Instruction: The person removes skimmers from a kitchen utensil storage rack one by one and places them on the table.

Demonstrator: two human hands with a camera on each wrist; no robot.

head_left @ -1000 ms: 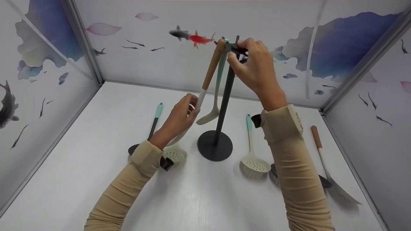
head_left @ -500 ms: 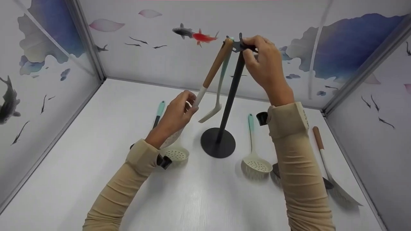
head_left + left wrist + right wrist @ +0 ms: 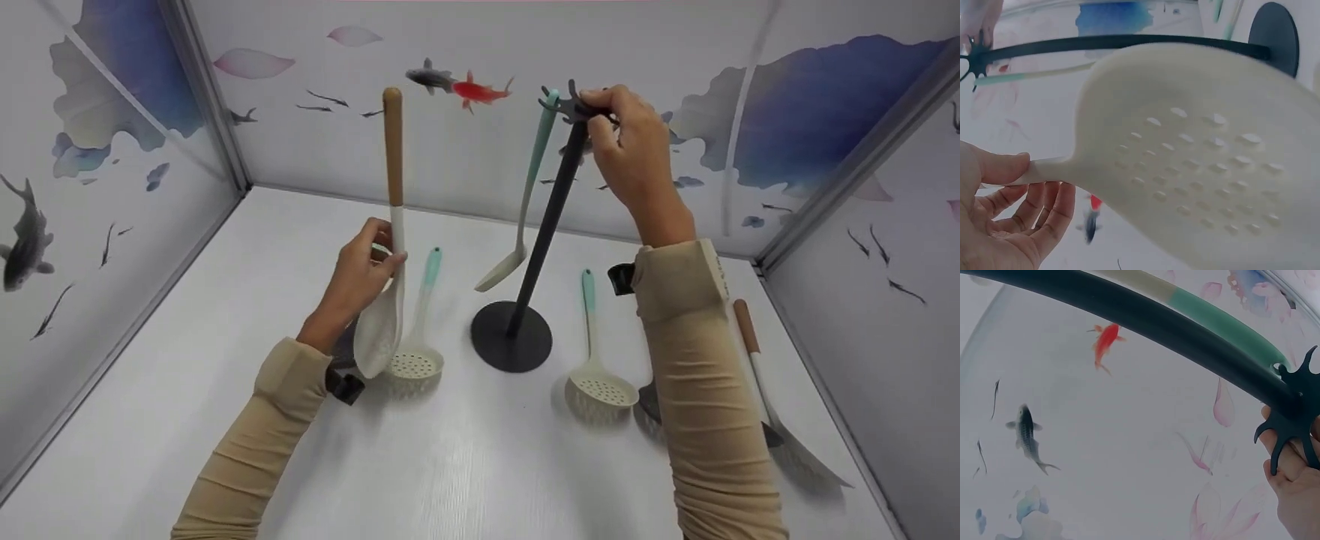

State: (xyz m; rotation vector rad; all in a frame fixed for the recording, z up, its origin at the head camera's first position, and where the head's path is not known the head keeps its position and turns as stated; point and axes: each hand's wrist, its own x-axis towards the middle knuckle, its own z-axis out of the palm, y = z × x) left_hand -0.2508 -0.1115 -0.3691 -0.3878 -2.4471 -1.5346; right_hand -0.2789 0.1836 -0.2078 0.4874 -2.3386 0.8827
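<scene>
In the head view my left hand (image 3: 358, 270) pinches the white neck of a skimmer (image 3: 394, 150). Its wooden handle points straight up, and its pale perforated bowl hangs below. The left wrist view shows the skimmer's bowl (image 3: 1196, 163) close up, thumb and fingers on the neck. My right hand (image 3: 634, 146) grips the hooked top of a black utensil stand (image 3: 551, 217), partly hiding the hooks. From one hook hangs a ladle (image 3: 529, 187) with a mint green handle, left of the pole. In the right wrist view, my fingers lie behind the hooks of the stand (image 3: 1297, 410).
Left of the stand's base lies a green-handled skimmer (image 3: 416, 364); another green-handled skimmer (image 3: 600, 386) lies to its right. A wooden-handled turner (image 3: 757, 375) lies far right. Dark utensils are partly hidden by both arms. Printed walls enclose the white table (image 3: 450, 465).
The left hand has moved left with the wooden-handled skimmer, whose handle end came away from the stand's hooks and now stands upright. The right hand stays at the stand's top.
</scene>
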